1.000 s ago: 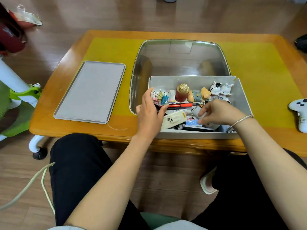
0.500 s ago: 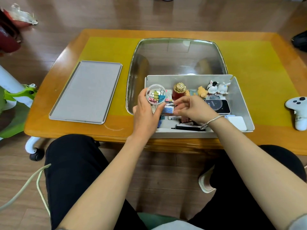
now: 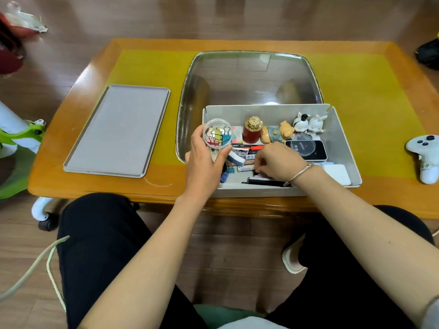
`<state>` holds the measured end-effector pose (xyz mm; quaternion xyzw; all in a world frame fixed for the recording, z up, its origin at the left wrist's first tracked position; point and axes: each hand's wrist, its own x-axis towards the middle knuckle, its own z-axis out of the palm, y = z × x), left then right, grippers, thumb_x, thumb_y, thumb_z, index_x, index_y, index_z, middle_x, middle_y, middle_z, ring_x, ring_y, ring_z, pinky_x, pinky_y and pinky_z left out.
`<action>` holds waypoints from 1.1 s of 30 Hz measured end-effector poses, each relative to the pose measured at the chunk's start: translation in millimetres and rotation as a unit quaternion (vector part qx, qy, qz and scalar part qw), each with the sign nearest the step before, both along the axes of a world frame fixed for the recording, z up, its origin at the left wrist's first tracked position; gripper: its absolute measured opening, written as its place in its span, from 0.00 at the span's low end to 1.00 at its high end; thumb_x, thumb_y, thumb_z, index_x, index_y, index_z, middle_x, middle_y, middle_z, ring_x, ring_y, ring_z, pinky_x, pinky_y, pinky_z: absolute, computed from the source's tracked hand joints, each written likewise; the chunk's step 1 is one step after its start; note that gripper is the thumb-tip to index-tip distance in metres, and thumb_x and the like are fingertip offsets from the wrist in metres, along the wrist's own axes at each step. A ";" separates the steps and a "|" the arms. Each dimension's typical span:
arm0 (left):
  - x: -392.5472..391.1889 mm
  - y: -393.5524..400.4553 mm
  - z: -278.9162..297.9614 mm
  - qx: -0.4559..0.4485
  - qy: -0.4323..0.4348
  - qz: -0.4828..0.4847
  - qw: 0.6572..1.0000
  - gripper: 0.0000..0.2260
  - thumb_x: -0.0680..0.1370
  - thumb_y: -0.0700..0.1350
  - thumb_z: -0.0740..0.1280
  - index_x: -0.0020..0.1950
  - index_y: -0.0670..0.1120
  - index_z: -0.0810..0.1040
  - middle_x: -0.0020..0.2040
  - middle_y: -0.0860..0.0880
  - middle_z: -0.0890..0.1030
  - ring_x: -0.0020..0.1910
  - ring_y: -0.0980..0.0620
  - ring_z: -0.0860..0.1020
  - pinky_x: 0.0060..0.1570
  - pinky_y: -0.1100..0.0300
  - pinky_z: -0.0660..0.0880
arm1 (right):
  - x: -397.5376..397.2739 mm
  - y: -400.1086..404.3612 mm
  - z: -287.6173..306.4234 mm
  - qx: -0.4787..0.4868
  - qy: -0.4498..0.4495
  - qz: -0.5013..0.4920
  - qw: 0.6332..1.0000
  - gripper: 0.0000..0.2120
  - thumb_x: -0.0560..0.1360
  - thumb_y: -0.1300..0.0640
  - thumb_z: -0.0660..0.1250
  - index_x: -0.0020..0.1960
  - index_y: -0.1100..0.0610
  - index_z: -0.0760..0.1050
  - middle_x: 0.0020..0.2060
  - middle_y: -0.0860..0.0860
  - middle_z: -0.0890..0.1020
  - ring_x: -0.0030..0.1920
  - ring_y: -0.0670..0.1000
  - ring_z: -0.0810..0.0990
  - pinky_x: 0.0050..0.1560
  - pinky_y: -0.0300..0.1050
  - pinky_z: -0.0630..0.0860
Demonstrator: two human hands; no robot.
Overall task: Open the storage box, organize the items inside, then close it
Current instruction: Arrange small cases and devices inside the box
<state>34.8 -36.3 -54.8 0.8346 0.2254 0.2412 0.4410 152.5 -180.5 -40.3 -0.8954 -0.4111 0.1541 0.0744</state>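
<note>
The grey storage box stands open at the table's near edge. Its flat grey lid lies on the table to the left. My left hand holds a round clear tub of coloured binder clips over the box's left end. My right hand reaches down into the middle of the box with curled fingers and pinches a small dark item. Inside are a red bottle with a gold cap, a pig figurine, two rabbit figurines, a phone, a clear round lid, pens and a black stapler.
A glass pane is set into the wooden table behind the box. A white game controller lies at the right edge. A white and green stand is on the floor at the left. My knees are under the table's near edge.
My right hand moved from the box's right side to its middle and dipped lower among the small items. My left hand kept the clip tub, lifting it slightly.
</note>
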 end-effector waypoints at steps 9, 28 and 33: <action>-10.3 7.0 -7.0 -0.073 -0.127 0.073 0.987 0.31 0.77 0.42 0.69 0.74 0.39 0.56 0.69 0.42 0.65 0.66 0.51 0.69 0.60 0.66 0.72 | -11.8 26.8 -0.8 0.114 0.092 -0.024 0.989 0.05 0.71 0.57 0.73 0.45 0.57 0.83 0.31 0.47 0.79 0.30 0.42 0.75 0.35 0.37 0.73; -31.7 21.9 -12.2 -0.119 -0.126 0.063 0.983 0.30 0.74 0.40 0.72 0.71 0.47 0.60 0.65 0.50 0.67 0.61 0.60 0.72 0.47 0.68 0.76 | -16.4 28.0 14.3 0.178 0.167 -0.043 0.969 0.06 0.69 0.59 0.75 0.37 0.58 0.79 0.30 0.47 0.80 0.28 0.34 0.76 0.32 0.26 0.71; -34.9 22.9 -9.0 -0.108 -0.128 0.064 0.984 0.31 0.74 0.40 0.73 0.71 0.45 0.60 0.64 0.51 0.67 0.61 0.65 0.71 0.50 0.68 0.76 | -28.8 47.5 3.1 0.086 0.148 0.049 0.984 0.05 0.69 0.67 0.69 0.39 0.58 0.79 0.31 0.48 0.79 0.32 0.43 0.76 0.34 0.32 0.71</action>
